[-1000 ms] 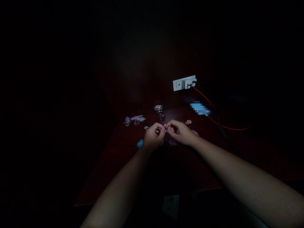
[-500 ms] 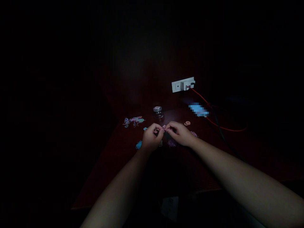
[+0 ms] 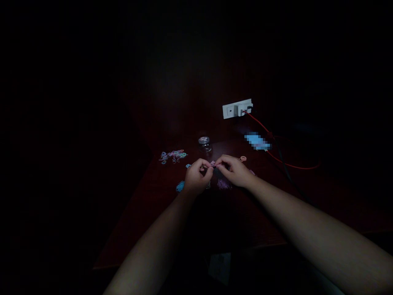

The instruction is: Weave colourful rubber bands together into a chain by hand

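Observation:
My left hand (image 3: 199,177) and my right hand (image 3: 235,171) meet over the table, thumb and forefinger of each pinched together. Between the fingertips is a small pinkish hair tie, mostly hidden and hard to make out in the dark. Just behind the fingertips lies a small pink cluster of hair ties (image 3: 213,163). A purple pile (image 3: 224,184) sits below my right hand, and a blue pile (image 3: 180,186) lies left of my left wrist. Orange hair ties (image 3: 243,158) rest beyond my right hand. Farther left is a loose, mixed-colour heap (image 3: 173,156).
A lidded clear jar (image 3: 204,144) stands behind the hands on the dark red table (image 3: 147,217). To the right lies a blurred-out bright device (image 3: 257,141), with a red cable (image 3: 294,167) running near it. A white socket panel (image 3: 237,109) is on the wall.
My fingertips have shifted slightly, with the right hand a touch higher and a small gap showing between the hands. Both hands keep their pinch.

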`<state>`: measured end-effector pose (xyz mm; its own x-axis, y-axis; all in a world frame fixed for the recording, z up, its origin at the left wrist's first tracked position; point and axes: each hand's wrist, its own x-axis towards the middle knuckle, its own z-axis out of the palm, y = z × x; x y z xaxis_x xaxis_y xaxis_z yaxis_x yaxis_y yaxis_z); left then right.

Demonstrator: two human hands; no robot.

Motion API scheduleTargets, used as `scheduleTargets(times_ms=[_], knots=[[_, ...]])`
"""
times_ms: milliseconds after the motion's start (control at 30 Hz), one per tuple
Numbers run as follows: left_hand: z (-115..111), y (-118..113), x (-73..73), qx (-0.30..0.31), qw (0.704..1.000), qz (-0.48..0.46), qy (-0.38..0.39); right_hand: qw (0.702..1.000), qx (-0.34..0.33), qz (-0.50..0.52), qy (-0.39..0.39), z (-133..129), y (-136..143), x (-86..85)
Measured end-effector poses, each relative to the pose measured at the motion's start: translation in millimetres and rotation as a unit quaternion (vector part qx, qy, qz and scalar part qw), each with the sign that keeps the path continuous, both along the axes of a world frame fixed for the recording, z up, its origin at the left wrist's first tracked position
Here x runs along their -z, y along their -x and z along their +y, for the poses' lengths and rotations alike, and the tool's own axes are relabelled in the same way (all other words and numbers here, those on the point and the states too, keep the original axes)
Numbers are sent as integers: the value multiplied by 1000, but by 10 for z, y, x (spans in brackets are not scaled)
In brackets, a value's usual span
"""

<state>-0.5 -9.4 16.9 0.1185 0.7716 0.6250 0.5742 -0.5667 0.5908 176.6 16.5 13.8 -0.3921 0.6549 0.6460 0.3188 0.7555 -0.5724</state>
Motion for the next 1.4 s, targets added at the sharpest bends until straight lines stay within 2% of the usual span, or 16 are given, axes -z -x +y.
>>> scheduleTargets(times_ms=[300, 733, 867, 933, 1000, 1133, 1300, 1400], knots=[[5, -4, 0, -7, 1000, -3, 4, 999, 9, 28, 34, 13, -3, 16], [30, 34, 4, -7, 1000, -15, 5, 1000, 29, 0, -7, -11, -39, -54], [68, 86, 39, -2, 1000, -22, 16, 997, 75, -14, -25, 89, -269, -90], [75, 105, 48, -5, 1000, -20, 16, 995, 76, -67, -26, 128, -485, -70], [67, 109, 44, -8, 1000, -12, 10, 990, 72, -121, -19, 119, -728, -15], [26, 75, 14, -1, 1000, 10, -5, 981, 122, -150, 23, -6, -1090, 136], [10, 50, -2, 12, 1000, 4, -1, 980, 164, -101, 54, -73, -1131, 236], [18, 66, -3, 9, 1000, 0, -3, 979, 157, -112, 69, -43, -1091, 252]])
